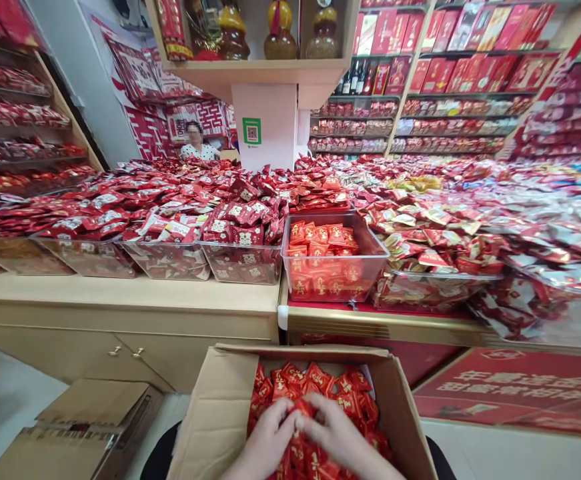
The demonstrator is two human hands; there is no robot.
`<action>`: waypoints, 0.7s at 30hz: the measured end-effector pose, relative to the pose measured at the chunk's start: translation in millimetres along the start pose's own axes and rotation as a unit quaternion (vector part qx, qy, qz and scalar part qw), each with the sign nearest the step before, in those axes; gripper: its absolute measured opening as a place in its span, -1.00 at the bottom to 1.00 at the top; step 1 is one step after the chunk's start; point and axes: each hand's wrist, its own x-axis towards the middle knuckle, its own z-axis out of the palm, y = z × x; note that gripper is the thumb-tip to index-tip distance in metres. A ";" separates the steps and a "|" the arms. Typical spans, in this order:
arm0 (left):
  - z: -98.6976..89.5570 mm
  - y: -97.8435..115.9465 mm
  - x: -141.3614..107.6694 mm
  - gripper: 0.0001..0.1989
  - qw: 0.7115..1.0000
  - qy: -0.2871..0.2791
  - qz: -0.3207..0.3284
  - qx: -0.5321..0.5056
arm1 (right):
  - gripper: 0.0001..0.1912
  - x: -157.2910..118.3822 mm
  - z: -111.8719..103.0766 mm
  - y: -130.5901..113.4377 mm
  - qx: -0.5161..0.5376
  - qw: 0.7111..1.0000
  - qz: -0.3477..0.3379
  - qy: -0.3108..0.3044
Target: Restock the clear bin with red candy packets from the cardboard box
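Observation:
An open cardboard box (405,407) full of small red packets with gold print (350,403) stands at the bottom centre. Over these packets my left hand (273,433) and my right hand (333,427) meet, fingertips together. Both hands pinch one red packet (303,407) between them; the fingers partly cover it. On the counter beyond the box, a clear plastic bin (373,257) holds similar red packets, in neat rows.
Clear bins of dark red packets (245,263) line the wooden counter (145,293), with more bins on the right. Flattened cardboard (70,427) lies on the floor at left. A person (195,143) is behind the display. Stocked shelves stand behind.

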 end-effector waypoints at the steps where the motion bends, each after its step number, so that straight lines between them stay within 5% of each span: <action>1: -1.0 13.0 -1.1 -0.78 0.999 0.014 0.001 -0.035 | -0.73 1.9 -5.6 -8.4 0.058 0.998 -0.004 0.030; 6: -3.3 65.1 -10.9 -0.73 0.981 0.028 -0.002 -0.193 | -0.70 -0.2 -22.5 -38.5 0.337 0.932 0.035 0.131; 10: -3.3 80.0 -15.3 -0.74 0.976 0.068 -0.009 -0.209 | -0.77 -9.0 -22.2 -52.5 0.505 0.850 0.063 0.141; 12: -2.6 79.9 -14.8 -0.74 0.971 0.084 -0.001 -0.226 | -0.78 -11.8 -20.7 -57.2 0.528 0.832 0.062 0.156; 17: -0.8 72.6 -8.5 -0.78 0.960 0.160 0.007 -0.231 | -0.78 -14.8 -17.2 -56.8 0.467 0.863 0.056 0.186; 21: -2.9 62.4 -10.5 -0.84 0.982 0.159 0.041 -0.093 | -0.68 -15.3 -13.4 -50.3 0.382 0.901 0.042 0.202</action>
